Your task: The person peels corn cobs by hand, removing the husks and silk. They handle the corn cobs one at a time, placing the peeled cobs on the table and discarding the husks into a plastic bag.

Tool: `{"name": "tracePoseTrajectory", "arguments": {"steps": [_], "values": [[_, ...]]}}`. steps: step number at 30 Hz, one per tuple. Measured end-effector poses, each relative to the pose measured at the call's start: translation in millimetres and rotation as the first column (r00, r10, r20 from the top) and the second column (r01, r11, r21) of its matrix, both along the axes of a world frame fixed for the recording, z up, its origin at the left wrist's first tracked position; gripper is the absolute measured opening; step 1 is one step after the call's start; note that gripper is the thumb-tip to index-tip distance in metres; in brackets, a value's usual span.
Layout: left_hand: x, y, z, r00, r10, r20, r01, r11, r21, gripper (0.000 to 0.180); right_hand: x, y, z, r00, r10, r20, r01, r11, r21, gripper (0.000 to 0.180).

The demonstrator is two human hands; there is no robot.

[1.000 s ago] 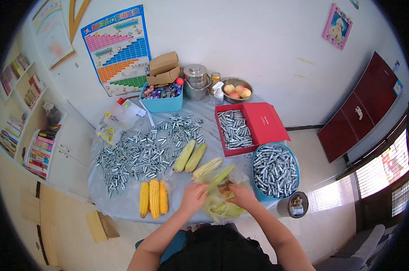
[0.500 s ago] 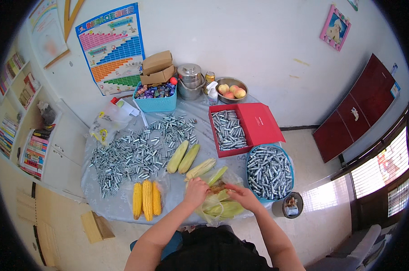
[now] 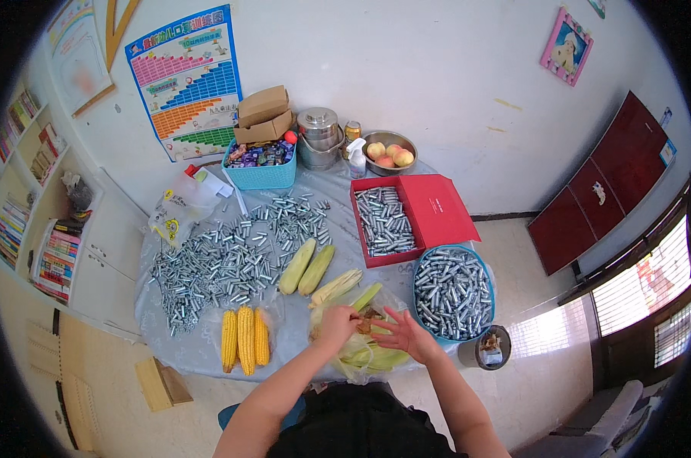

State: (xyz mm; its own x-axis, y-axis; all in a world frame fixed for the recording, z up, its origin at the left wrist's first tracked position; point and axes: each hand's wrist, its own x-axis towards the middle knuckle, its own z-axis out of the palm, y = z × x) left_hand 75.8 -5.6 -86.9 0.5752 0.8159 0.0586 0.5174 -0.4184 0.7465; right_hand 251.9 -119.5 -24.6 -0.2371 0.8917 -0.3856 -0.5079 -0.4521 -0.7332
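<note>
Here, both hands [image 3: 372, 328] on corn ear [image 3: 368, 319]

A white plastered wall [image 3: 437, 84] carried a colourful chart poster [image 3: 189, 80], with a dark red wooden cabinet [image 3: 608, 179] right and sunlit barred windows [image 3: 639, 298].

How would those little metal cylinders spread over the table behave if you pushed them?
The cylinders look smooth and round, so they would probably roll and scatter. They lie loose on the cloth, some near its edge, so a few might drop off. Being metal, they are likely stiff and heavy for their size.
</note>
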Motion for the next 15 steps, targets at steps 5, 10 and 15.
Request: {"name": "tracePoseTrajectory", "arguments": {"steps": [5, 10, 15], "values": [[-4, 6, 5, 0.988, -0.075, -0.133, 0.103, 0.971, 0.217, 0.019, 18, -8, 7, 0.99, -0.088, 0.113, 0.09, 0.996, -0.007, 0.066], [-2, 2, 21, 0.982, -0.122, -0.143, 0.159, 0.945, 0.284, 0.027, 23, -13, 21, 0.957, -0.187, 0.22, 0.177, 0.982, 0.062, 0.06], [5, -3, 54, 0.969, -0.139, -0.205, 0.187, 0.954, 0.235, 0.03, 13, -6, 6, 0.875, -0.163, 0.457, 0.094, 0.981, 0.17, 0.047]]}}
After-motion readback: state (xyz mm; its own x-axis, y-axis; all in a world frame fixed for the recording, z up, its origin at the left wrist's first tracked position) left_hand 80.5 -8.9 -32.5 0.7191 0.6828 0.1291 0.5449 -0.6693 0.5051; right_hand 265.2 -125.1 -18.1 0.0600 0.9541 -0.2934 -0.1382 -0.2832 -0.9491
